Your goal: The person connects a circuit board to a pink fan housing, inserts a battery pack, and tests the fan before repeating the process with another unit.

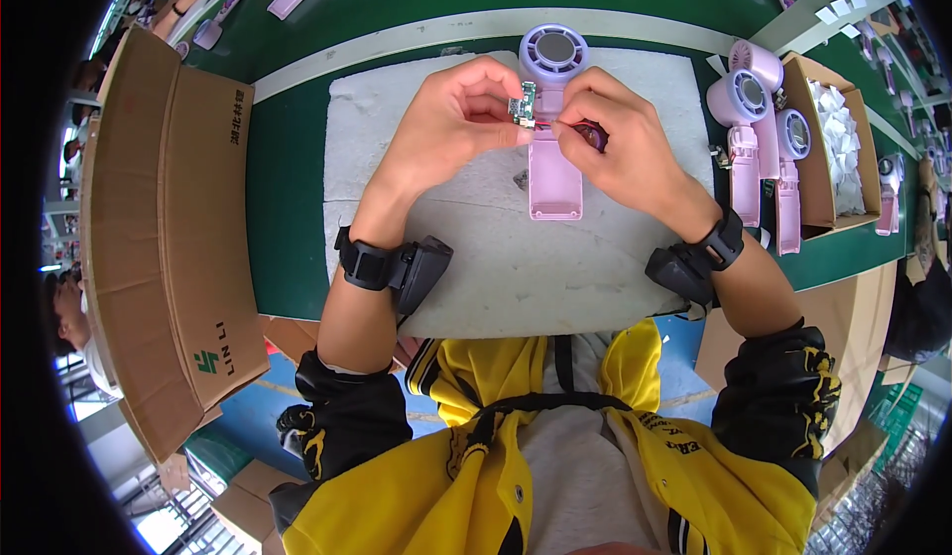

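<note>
My left hand (446, 119) is closed, pinching a small green circuit board (523, 105) between thumb and fingers. Against the board's lower edge, my right hand (627, 138) pinches thin wires (544, 126), red among them. A dark, rounded part (593, 135) shows under its curled fingers; its kind I cannot make out. Beneath both hands lies a handheld fan with a round lilac head (553, 52) and an open pink handle shell (555, 186), whose upper part the hands partly cover.
A grey-white mat (446, 277) covers the green table (288, 208). Several pink and lilac fans (744, 163) lie at the right, beside a cardboard box (821, 213) of white pieces. A large carton (203, 247) stands at the left. A pale rail (426, 37) crosses behind the mat.
</note>
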Demonstrator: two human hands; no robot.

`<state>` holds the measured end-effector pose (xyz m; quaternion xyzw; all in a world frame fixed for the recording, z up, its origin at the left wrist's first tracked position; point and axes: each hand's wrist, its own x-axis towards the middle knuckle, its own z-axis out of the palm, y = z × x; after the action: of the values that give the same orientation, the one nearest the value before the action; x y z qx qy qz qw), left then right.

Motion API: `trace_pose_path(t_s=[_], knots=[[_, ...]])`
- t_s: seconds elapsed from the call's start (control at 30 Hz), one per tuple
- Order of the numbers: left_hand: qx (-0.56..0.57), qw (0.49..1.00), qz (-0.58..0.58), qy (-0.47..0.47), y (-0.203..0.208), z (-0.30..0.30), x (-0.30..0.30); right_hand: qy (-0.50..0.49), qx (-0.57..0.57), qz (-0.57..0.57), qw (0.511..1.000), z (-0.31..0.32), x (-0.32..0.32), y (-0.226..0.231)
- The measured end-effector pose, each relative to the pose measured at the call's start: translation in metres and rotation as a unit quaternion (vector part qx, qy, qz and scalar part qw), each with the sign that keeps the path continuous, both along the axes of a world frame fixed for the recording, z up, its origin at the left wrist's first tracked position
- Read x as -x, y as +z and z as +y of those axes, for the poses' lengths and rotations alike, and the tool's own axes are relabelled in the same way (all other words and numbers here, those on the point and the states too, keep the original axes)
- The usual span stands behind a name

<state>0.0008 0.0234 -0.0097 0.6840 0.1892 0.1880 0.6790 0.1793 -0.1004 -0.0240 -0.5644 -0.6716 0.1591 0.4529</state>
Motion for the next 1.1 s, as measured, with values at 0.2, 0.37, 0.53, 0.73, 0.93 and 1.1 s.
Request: trace_pose_path(t_s=[0.2, 0.37, 0.53, 0.73, 0.93, 1.1], knots=[[0.003, 1.0, -0.016, -0.009, -0.002, 0.0, -0.001, -0.009, -0.003, 0.004, 1.0, 0.0, 0.0, -0.001], [-0.015, 1.0, -0.012, 0.011, -0.003, -0.002, -0.002, -0.017, -0.006, -0.017, 1.0, -0.002, 0.002, 0.001], [-0.022, 0.999, -0.003, 0.026, 0.0, -0.005, -0.003, -0.008, -0.045, -0.05, 0.998, -0.002, 0.001, 0.001], [-0.086, 0.996, 0.004, 0.029, -0.004, -0.008, -0.006, 0.03, -0.017, -0.037, 0.999, -0.001, 0.0, 0.002], [-0.134, 0.99, 0.0, 0.035, -0.005, -0.011, -0.008, -0.035, 0.052, 0.06, 0.996, 0.0, 0.006, 0.002], [-0.137, 0.99, -0.007, 0.039, -0.009, -0.01, -0.009, -0.04, -0.016, 0.033, 0.999, 0.002, 0.006, 0.001]])
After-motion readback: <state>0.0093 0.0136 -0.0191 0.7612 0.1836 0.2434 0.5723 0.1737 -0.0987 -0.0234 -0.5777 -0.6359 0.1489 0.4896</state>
